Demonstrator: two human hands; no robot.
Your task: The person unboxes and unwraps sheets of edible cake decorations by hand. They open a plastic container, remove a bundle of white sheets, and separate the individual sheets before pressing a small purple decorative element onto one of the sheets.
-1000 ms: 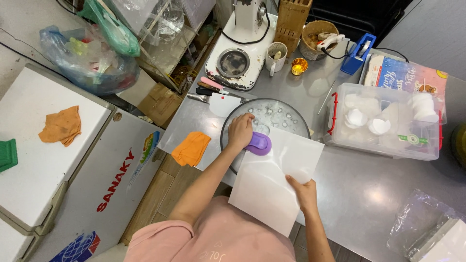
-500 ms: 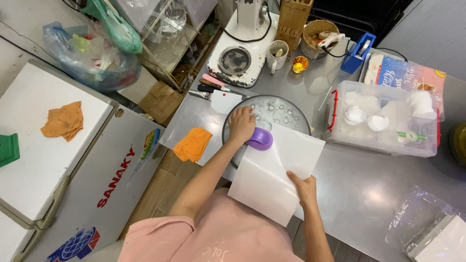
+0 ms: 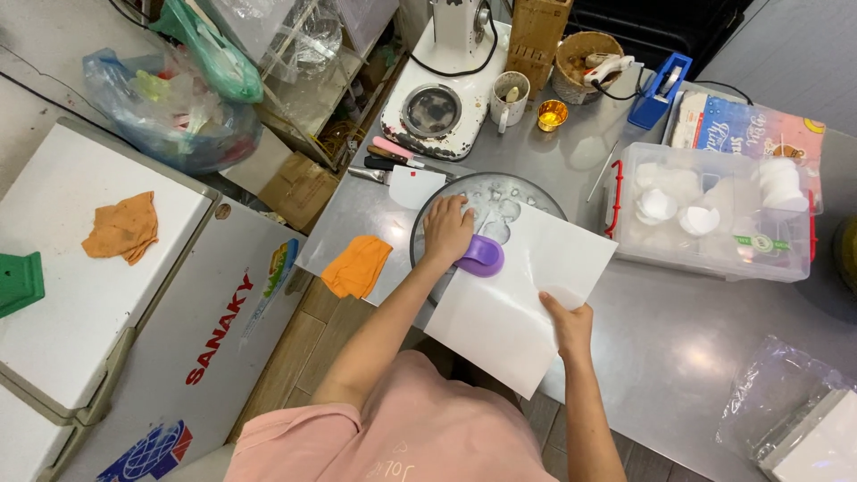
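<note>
I am pressing my left hand (image 3: 446,230) down on a purple punch tool (image 3: 480,256), my grip closed over its near end with the fingers spread forward onto the round glass tray (image 3: 527,189) underneath. The punch is sitting on the upper left edge of a large white sheet (image 3: 518,299), which is lying partly over the tray and partly over the grey tabletop (image 3: 678,330). My right hand (image 3: 566,323) is pinching the sheet at its right edge, thumb on top, grip narrow and holding the paper flat. Just left of the tray an orange cloth (image 3: 357,266) is lying at the tabletop's edge. Behind the tray a white scraper (image 3: 416,186) and some handled tools are resting, and beyond them a white stand mixer base (image 3: 436,112), a mug (image 3: 510,96) and a small gold cup (image 3: 553,114). To the right a clear plastic box (image 3: 714,219) with red latches is holding white rounded pieces. Another orange cloth (image 3: 121,228) is lying on the white chest freezer (image 3: 62,295) at far left.
</note>
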